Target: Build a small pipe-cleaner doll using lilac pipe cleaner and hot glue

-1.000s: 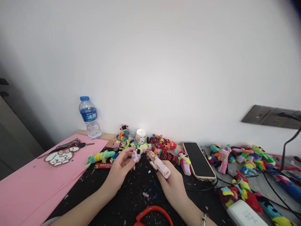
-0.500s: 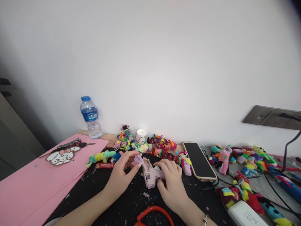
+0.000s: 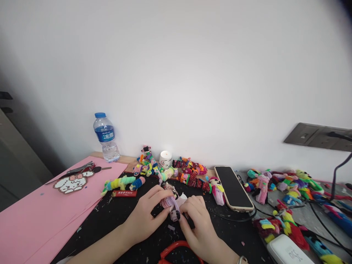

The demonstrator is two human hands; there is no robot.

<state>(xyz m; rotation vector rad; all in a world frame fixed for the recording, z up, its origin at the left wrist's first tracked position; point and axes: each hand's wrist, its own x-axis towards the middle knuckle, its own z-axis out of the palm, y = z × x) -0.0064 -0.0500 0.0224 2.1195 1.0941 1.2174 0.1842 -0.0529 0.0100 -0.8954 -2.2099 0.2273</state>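
Pale lilac fuzzy piece [image 3: 168, 201], pinched between thumb and fingers of the left hand [image 3: 147, 216], low over the black mat [image 3: 132, 227] near its middle. Just beside and touching it, a pink glue gun [image 3: 176, 209], partly hidden, with the right hand [image 3: 196, 220] closed over its right side, fingertips curled down onto it. Both hands close together, fingers nearly meeting over the lilac piece. Speckled all over the mat, small light scraps. At the near edge, a curved red handle [image 3: 176, 247], only partly in view. Along the back of the mat, a row of bright fuzzy figures [image 3: 165, 168], with a small white jar [image 3: 165, 159] among them. Further left, a water bottle [image 3: 106, 137] with a blue cap, upright by the wall. On the left, pink paper sheets [image 3: 41, 212] bearing a white pixel-bead charm [image 3: 70, 182] and keys. To the right of the hands, a phone [image 3: 232, 187], face up with a dark screen, tilted on the mat's edge. Beyond it, another heap of coloured figures [image 3: 286, 185] on the grey table, crossed by black cables. At the lower right corner, a white power bank [image 3: 288, 251]. On the wall at right, a grey socket plate [image 3: 316, 136].
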